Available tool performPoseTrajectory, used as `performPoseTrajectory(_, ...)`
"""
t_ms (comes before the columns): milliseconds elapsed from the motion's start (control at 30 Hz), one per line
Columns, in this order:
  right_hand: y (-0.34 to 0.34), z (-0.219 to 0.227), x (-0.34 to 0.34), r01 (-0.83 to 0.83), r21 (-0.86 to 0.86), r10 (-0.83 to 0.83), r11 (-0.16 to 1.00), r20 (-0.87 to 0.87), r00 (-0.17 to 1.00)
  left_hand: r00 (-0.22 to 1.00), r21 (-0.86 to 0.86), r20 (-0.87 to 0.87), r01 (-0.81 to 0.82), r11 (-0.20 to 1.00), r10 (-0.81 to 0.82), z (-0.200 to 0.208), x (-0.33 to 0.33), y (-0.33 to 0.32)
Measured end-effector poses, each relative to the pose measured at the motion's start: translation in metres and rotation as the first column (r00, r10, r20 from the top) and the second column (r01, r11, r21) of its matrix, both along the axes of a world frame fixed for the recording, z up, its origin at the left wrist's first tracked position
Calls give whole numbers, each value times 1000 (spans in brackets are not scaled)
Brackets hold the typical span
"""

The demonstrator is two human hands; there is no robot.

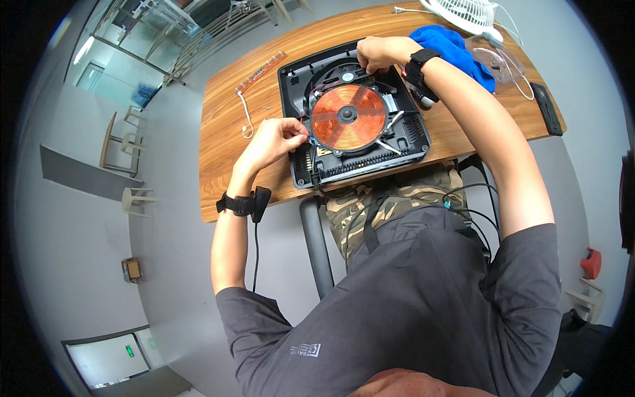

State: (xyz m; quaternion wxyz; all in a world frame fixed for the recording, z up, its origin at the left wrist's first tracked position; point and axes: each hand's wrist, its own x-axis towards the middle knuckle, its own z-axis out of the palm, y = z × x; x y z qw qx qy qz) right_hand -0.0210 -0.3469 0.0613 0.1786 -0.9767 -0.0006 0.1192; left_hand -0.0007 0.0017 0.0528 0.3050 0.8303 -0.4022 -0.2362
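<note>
An opened induction cooker base, a black plastic housing, lies on the wooden table in front of me. A round copper coil with a dark centre sits inside it, and a black fan shows behind the coil. At the coil's left edge, my left hand is closed in a pinch beside small wires; what the fingertips hold is too small to make out. My right hand reaches to the housing's far right corner, its fingers curled down inside the rim. Whatever those fingers grip is hidden. Two white sleeved leads stick out from the coil's right side.
On the wooden table, an orange strip-like board with a white cable lies at left. Blue cloth, a clear plastic bag, a white fan and a black strip-shaped panel occupy the right side.
</note>
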Motion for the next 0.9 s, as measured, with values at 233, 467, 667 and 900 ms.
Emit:
performPoseTrajectory(233, 4, 4, -6, 26, -5, -26, 1000, 21, 999, 999, -22, -48, 8, 1000, -9, -10, 2, -1)
performPoseTrajectory(467, 1, 2, -6, 30, 0, -30, 1000, 30, 999, 988, -65, -154, -20, 998, 10, -8, 0, -1)
performPoseTrajectory(667, 2, 1, -2, 11, -15, -11, 1000, 19, 1000, 998, -14, -67, 10, 1000, -11, -9, -1, -2)
performPoseTrajectory(900, 2, 2, -6, 19, -3, -19, 1000, 35, 999, 1000, 22, 17, 5, 1000, -5, -3, -5, -7)
